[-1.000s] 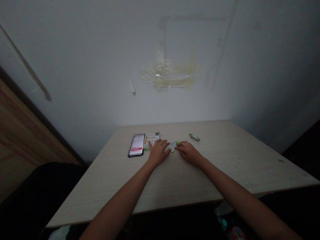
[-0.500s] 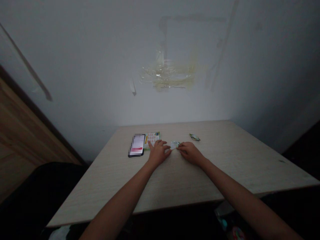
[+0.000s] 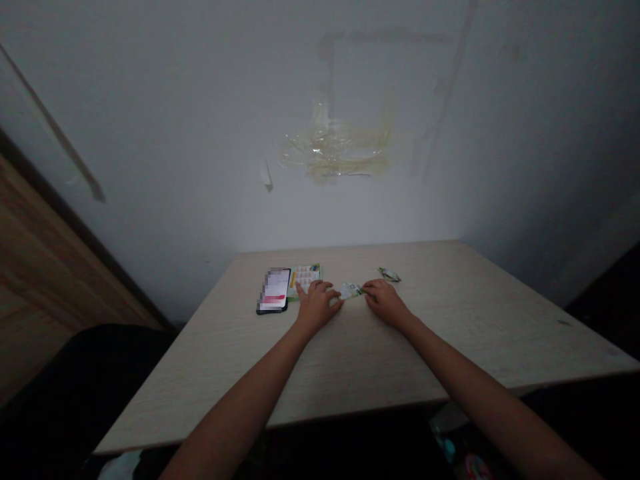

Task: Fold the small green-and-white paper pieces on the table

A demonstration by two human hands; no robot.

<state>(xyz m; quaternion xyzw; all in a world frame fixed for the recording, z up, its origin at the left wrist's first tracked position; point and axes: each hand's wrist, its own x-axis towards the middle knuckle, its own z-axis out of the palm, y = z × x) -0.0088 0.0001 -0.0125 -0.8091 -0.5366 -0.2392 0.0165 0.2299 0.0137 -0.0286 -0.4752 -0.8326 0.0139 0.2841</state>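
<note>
A small white and green paper piece (image 3: 351,290) lies on the pale wooden table (image 3: 450,333), stretched between my two hands. My left hand (image 3: 316,307) rests palm down with its thumb and fingertip pinched on the paper's left end. My right hand (image 3: 384,301) pinches the paper's right end with curled fingers. Beside the left hand lie a colourful printed sheet (image 3: 305,275) and a black phone (image 3: 274,290) with a lit screen.
A second small folded green and white scrap (image 3: 389,274) lies just beyond my right hand. The table stands against a white wall with old tape marks (image 3: 335,150). A wooden panel (image 3: 45,267) is on the left, and a dark seat (image 3: 75,393) sits below it.
My right hand has slid to the right, away from the left hand. The small paper piece between them now shows more of its length.
</note>
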